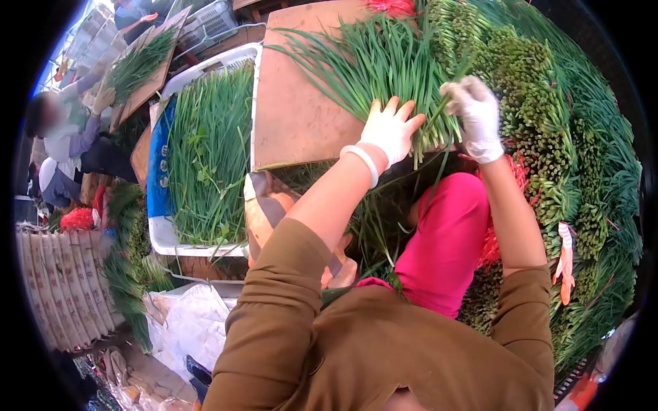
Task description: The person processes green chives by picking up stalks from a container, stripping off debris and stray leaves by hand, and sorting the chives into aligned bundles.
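A loose heap of garlic chives (394,65) lies fanned over a brown board (308,130), with its pale stem ends toward me. My left hand (389,133), in a white glove with bare fingertips, rests on the stems near the board's front edge, fingers spread. Just right of it, my white-gloved right hand (475,118) is raised with fingers closed in a pinch. A thin green chive stalk (442,108) shows at those fingertips; how many stalks are held I cannot tell.
Stacked chive bundles (541,89) rise along the right side. Red ties (391,7) sit at the board's far edge, and more hang by my knee. A white crate (161,233) full of greens stands left. Another person (62,137) sits at a board, far left.
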A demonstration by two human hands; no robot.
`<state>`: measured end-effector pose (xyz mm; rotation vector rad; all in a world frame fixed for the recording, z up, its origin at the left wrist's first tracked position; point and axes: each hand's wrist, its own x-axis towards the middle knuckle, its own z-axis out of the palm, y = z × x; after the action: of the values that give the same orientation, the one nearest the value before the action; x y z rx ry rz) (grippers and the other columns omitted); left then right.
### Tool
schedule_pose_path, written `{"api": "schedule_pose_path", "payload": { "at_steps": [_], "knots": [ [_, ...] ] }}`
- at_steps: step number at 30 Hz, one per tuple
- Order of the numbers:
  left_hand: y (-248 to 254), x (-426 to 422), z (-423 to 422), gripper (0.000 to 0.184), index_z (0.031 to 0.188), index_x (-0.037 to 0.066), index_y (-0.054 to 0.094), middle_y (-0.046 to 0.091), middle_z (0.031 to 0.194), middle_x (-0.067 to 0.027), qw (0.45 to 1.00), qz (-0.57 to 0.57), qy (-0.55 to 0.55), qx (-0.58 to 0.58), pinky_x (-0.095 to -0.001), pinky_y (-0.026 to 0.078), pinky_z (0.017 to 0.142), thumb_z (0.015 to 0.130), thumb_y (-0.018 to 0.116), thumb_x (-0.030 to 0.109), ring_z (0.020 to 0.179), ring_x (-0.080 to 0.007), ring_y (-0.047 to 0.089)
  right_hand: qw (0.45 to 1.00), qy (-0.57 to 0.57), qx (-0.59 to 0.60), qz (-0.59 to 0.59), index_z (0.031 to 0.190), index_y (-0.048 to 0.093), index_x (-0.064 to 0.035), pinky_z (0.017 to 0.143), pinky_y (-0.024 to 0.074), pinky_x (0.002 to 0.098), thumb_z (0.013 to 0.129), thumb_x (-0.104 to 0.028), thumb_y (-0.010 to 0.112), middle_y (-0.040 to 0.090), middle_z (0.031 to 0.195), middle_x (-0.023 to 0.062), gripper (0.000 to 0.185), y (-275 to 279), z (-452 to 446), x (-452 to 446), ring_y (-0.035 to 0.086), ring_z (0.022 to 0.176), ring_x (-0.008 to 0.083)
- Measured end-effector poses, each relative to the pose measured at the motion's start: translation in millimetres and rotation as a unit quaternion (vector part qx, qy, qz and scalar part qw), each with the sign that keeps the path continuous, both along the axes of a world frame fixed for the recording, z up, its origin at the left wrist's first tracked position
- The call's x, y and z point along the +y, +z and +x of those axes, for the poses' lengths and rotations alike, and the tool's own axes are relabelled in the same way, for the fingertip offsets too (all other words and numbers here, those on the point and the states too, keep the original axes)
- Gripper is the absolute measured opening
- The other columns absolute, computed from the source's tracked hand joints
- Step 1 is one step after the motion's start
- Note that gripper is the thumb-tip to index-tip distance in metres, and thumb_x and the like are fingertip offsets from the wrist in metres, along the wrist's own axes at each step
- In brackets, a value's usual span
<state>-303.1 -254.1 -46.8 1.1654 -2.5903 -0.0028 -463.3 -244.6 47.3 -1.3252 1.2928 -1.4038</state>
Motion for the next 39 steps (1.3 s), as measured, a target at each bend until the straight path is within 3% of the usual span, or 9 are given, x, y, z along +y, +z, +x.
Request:
{"api": "schedule_pose_path", "payload": {
  "at_steps": [7, 9, 12, 21, 26, 29, 34, 37, 39],
  "knots": [
    [22.9, 0.3, 18.2, 0.055, 0.127, 0.017, 0.048, 0.043, 0.133, -0.0111, 0.999, 0.014, -0.043, -0.009, -0.0546, 0.032, 0.100, 0.074, 0.060, 0.015, 0.123, -0.0314, 0.040, 0.994, 0.070, -0.014, -0.083, 0.082, 0.062, -0.0032, 0.049, 0.0413, 0.0189, 0.089, -0.014, 0.058, 0.063, 0.067, 0.0029, 0.014, 87.3, 19.0, 57.8, 0.053, 0.052, 0.0056],
    [45.3, 1.2, 45.0, 0.054, 0.125, 0.014, 0.049, 0.045, 0.132, -0.0121, 0.999, -0.006, -0.032, 0.005, -0.0542, 0.035, 0.097, 0.072, 0.060, 0.014, 0.120, -0.0305, 0.043, 0.933, 0.276, 0.148, 0.177, 0.086, 0.066, -0.0004, 0.048, 0.0464, 0.0231, 0.087, -0.019, 0.059, 0.067, 0.073, 0.0077, 0.020, 73.2, 35.1, 77.9, 0.061, 0.059, 0.0092],
    [51.9, 3.3, 103.4, 0.046, 0.117, 0.008, 0.055, 0.053, 0.121, -0.0176, 0.996, -0.050, 0.023, 0.068, -0.0433, 0.041, 0.095, 0.072, 0.059, 0.015, 0.112, -0.0337, 0.049, 0.736, 0.402, 0.533, 0.112, 0.089, 0.069, -0.0063, 0.073, 0.0509, 0.0422, 0.079, -0.036, 0.060, 0.066, 0.083, 0.0157, 0.033, -9.5, 57.4, 96.9, 0.064, 0.079, 0.0340],
    [71.6, 144.9, 282.1, 0.042, 0.121, 0.005, 0.056, 0.054, 0.124, -0.0170, 0.964, 0.116, 0.207, 0.124, -0.0351, 0.036, 0.102, 0.080, 0.058, 0.015, 0.118, -0.0295, 0.049, 0.354, 0.599, 0.718, 0.005, 0.086, 0.072, -0.0103, 0.072, 0.0523, 0.0387, 0.070, -0.017, 0.063, 0.069, 0.091, 0.0101, 0.020, -192.5, 127.3, 132.5, 0.066, 0.088, 0.0280],
    [50.8, 231.5, 319.2, 0.039, 0.118, 0.002, 0.057, 0.057, 0.120, -0.0169, 0.916, 0.144, 0.283, 0.243, -0.0354, 0.039, 0.099, 0.078, 0.058, 0.005, 0.113, -0.0292, 0.053, 0.383, 0.549, 0.726, -0.158, 0.085, 0.071, -0.0066, 0.069, 0.0528, 0.0366, 0.069, -0.015, 0.064, 0.068, 0.088, 0.0106, 0.019, -181.5, 116.4, 110.1, 0.065, 0.085, 0.0273],
    [40.8, 259.0, 304.5, 0.039, 0.117, 0.001, 0.057, 0.058, 0.118, -0.0168, 0.881, 0.169, 0.305, 0.321, -0.0347, 0.040, 0.098, 0.078, 0.058, 0.002, 0.111, -0.0280, 0.055, 0.265, 0.653, 0.698, -0.127, 0.101, 0.070, -0.0086, 0.083, 0.0498, 0.0368, 0.075, -0.022, 0.063, 0.062, 0.115, 0.0125, 0.030, -180.1, 103.9, 152.1, 0.059, 0.107, 0.0281],
    [34.8, 256.3, 251.0, 0.039, 0.114, 0.000, 0.058, 0.060, 0.113, -0.0183, 0.857, 0.196, 0.268, 0.394, -0.0351, 0.042, 0.095, 0.076, 0.058, 0.005, 0.107, -0.0299, 0.056, 0.380, 0.625, 0.672, -0.115, 0.104, 0.064, -0.0039, 0.070, 0.0524, 0.0402, 0.078, -0.017, 0.056, 0.059, 0.117, 0.0142, 0.031, -208.0, 101.3, 153.9, 0.064, 0.086, 0.0319],
    [42.8, 234.8, 209.0, 0.044, 0.113, -0.002, 0.058, 0.059, 0.112, -0.0204, 0.909, 0.134, 0.208, 0.335, -0.0386, 0.043, 0.092, 0.073, 0.064, 0.014, 0.106, -0.0331, 0.056, 0.606, 0.538, 0.512, -0.285, 0.092, 0.068, -0.0214, 0.062, 0.0520, 0.0374, 0.075, -0.027, 0.064, 0.064, 0.098, 0.0066, 0.018, -146.3, 116.2, 124.9, 0.064, 0.075, 0.0283],
    [43.6, 219.6, 180.1, 0.051, 0.113, -0.004, 0.057, 0.060, 0.109, -0.0204, 0.908, 0.099, 0.186, 0.364, -0.0401, 0.044, 0.091, 0.071, 0.067, 0.022, 0.104, -0.0344, 0.056, 0.630, 0.503, 0.569, -0.161, 0.095, 0.068, -0.0213, 0.057, 0.0495, 0.0397, 0.079, -0.025, 0.060, 0.060, 0.079, 0.0085, 0.018, -61.5, 141.6, 125.0, 0.061, 0.069, 0.0285]
  ]
}}
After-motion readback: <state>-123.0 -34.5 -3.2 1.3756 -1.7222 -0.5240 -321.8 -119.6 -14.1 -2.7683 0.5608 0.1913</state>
